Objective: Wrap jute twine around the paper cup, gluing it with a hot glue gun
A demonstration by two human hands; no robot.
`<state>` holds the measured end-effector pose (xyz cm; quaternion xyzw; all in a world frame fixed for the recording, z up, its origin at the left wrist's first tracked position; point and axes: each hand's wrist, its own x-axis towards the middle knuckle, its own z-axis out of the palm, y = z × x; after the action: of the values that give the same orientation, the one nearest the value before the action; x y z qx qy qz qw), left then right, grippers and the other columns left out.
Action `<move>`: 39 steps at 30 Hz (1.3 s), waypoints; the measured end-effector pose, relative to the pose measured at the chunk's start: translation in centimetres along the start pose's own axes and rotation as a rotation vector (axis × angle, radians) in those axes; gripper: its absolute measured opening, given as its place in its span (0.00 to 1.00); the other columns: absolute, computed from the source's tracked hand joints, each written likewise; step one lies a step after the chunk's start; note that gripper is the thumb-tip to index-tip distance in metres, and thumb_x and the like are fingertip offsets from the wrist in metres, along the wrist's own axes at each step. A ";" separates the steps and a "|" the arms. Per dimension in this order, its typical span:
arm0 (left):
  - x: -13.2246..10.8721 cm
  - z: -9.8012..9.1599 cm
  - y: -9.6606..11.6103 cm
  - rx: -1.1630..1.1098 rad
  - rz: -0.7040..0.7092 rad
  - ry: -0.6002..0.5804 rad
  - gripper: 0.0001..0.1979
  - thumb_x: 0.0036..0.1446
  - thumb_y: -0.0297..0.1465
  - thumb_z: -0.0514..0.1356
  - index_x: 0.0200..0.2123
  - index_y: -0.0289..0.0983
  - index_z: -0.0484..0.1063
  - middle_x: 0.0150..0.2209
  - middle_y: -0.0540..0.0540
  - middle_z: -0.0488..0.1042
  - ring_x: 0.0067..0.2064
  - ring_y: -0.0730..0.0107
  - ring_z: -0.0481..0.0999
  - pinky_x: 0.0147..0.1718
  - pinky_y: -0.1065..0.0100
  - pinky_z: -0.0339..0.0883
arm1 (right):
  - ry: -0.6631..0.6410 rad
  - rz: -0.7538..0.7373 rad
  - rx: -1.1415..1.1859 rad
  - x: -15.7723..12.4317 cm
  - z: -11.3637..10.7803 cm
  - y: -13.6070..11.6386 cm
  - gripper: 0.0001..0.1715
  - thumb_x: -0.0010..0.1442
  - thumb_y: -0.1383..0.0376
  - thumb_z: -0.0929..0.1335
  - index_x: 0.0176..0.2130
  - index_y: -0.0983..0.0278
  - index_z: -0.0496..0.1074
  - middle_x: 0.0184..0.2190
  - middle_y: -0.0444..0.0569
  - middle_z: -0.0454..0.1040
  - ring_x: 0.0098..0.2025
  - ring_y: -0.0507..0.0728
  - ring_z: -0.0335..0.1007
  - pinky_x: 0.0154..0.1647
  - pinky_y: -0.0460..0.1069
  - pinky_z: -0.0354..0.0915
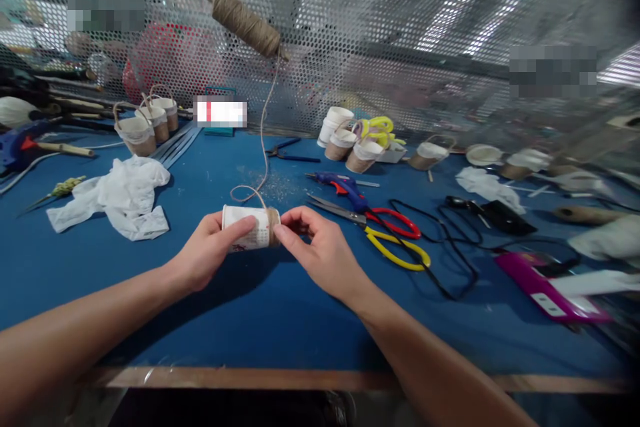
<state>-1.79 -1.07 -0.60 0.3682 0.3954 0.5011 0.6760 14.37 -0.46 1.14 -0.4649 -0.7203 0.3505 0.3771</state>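
A white paper cup [256, 235] with print on its side lies sideways above the blue table. My left hand [213, 247] is closed around its left part, thumb on top. Brown twine [273, 223] is wound around the cup's right end. My right hand [313, 240] is at that end, thumb and forefinger pinched against the twine and cup edge. From the wound part the twine loops over the table and rises to a spool [245, 21] hanging on the perforated metal screen.
To the right lie scissors [395, 247] with red and yellow handles, a blue glue gun [345, 187] and a purple power strip [550, 290]. Twine-wrapped cups [137, 137] with handles stand at the back left, behind white cloth [123, 197]. Pliers [293, 150] lie near the screen.
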 end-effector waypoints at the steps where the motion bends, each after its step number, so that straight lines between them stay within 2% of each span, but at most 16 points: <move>1: -0.1 -0.1 -0.1 0.036 0.033 -0.032 0.08 0.46 0.30 0.62 0.30 0.32 0.75 0.25 0.48 0.77 0.27 0.74 0.72 0.31 0.74 0.64 | -0.009 0.023 0.024 0.1 -0.1 0.1 0.06 0.53 0.63 0.64 0.29 0.65 0.65 0.24 0.43 0.67 0.26 0.49 0.62 0.28 0.46 0.61; 4: -0.2 -0.3 -0.2 0.140 0.102 -0.096 0.08 0.47 0.30 0.61 0.32 0.33 0.76 0.28 0.48 0.77 0.31 0.73 0.73 0.35 0.74 0.64 | -0.040 0.086 0.108 0.3 -0.3 0.2 0.09 0.54 0.62 0.63 0.27 0.65 0.64 0.22 0.42 0.64 0.25 0.49 0.60 0.27 0.46 0.59; 6: -0.1 -0.5 0.0 0.163 0.094 -0.112 0.07 0.47 0.30 0.61 0.31 0.34 0.76 0.28 0.49 0.77 0.31 0.73 0.73 0.35 0.74 0.63 | -0.059 0.099 0.145 0.3 -0.4 0.2 0.09 0.54 0.62 0.63 0.26 0.65 0.63 0.22 0.42 0.64 0.25 0.49 0.59 0.27 0.46 0.59; 12: 0.5 -0.5 1.0 -0.049 -0.177 -0.110 0.08 0.42 0.31 0.64 0.26 0.31 0.75 0.23 0.47 0.76 0.25 0.73 0.71 0.28 0.73 0.63 | -0.083 0.009 0.068 0.0 -0.3 0.0 0.06 0.53 0.65 0.63 0.26 0.65 0.63 0.22 0.41 0.63 0.24 0.48 0.57 0.25 0.44 0.57; 14: 0.7 -0.6 1.1 -0.075 -0.214 -0.102 0.10 0.42 0.33 0.63 0.25 0.31 0.75 0.23 0.47 0.75 0.24 0.73 0.71 0.26 0.73 0.62 | -0.100 -0.027 0.024 -0.1 -0.2 -0.1 0.05 0.54 0.66 0.63 0.27 0.64 0.62 0.22 0.40 0.62 0.24 0.47 0.57 0.24 0.44 0.56; 19: 0.7 -0.9 0.7 0.042 -0.110 -0.044 0.12 0.42 0.37 0.64 0.24 0.32 0.73 0.20 0.50 0.72 0.22 0.77 0.67 0.22 0.75 0.57 | -0.163 -0.145 -0.128 -0.3 -0.2 -0.2 0.06 0.54 0.68 0.63 0.25 0.63 0.61 0.22 0.41 0.64 0.25 0.48 0.58 0.27 0.45 0.58; 22: 0.5 -1.0 0.3 0.135 -0.027 -0.002 0.13 0.42 0.38 0.64 0.24 0.32 0.73 0.21 0.52 0.71 0.22 0.78 0.66 0.23 0.75 0.56 | -0.075 -0.209 -0.197 -0.2 -0.3 0.0 0.05 0.53 0.68 0.63 0.26 0.63 0.62 0.25 0.44 0.65 0.28 0.50 0.60 0.30 0.47 0.60; 24: 0.5 -1.0 0.2 0.183 -0.021 -0.019 0.14 0.43 0.40 0.63 0.24 0.32 0.72 0.21 0.52 0.70 0.22 0.77 0.65 0.24 0.74 0.57 | 0.016 -0.272 -0.194 0.0 -0.4 0.2 0.02 0.55 0.68 0.63 0.32 0.64 0.64 0.31 0.47 0.67 0.34 0.52 0.63 0.36 0.49 0.62; 25: 0.4 -1.0 0.1 0.205 -0.026 -0.035 0.15 0.44 0.40 0.62 0.24 0.32 0.72 0.20 0.52 0.70 0.22 0.77 0.65 0.24 0.74 0.57 | 0.028 -0.313 -0.180 0.0 -0.5 0.3 0.06 0.56 0.68 0.62 0.36 0.64 0.65 0.35 0.49 0.68 0.39 0.53 0.63 0.41 0.51 0.61; 28: 0.2 -0.8 -0.1 0.281 -0.032 -0.082 0.15 0.44 0.40 0.62 0.23 0.32 0.70 0.20 0.53 0.67 0.22 0.79 0.62 0.23 0.75 0.55 | -0.086 -0.395 -0.120 0.0 -0.4 0.5 0.15 0.60 0.69 0.57 0.45 0.64 0.65 0.46 0.52 0.66 0.50 0.54 0.59 0.52 0.54 0.56; 32: 0.0 -0.6 -0.3 0.353 -0.012 -0.104 0.14 0.45 0.39 0.61 0.21 0.32 0.69 0.18 0.54 0.64 0.21 0.80 0.58 0.21 0.76 0.51 | -0.200 -0.360 -0.042 -0.3 0.0 0.4 0.19 0.61 0.67 0.54 0.47 0.66 0.66 0.50 0.53 0.64 0.53 0.54 0.57 0.55 0.55 0.53; 39: -0.2 -0.2 -0.3 0.397 -0.006 -0.100 0.14 0.42 0.38 0.62 0.16 0.33 0.68 0.14 0.55 0.61 0.18 0.80 0.55 0.18 0.75 0.49 | -0.214 -0.313 0.048 -0.7 0.5 -0.1 0.19 0.61 0.66 0.54 0.46 0.63 0.66 0.48 0.51 0.67 0.52 0.54 0.59 0.54 0.55 0.55</move>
<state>-1.90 -1.35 -0.96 0.5175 0.4535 0.3923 0.6104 14.10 -1.18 0.82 -0.2980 -0.8113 0.3521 0.3593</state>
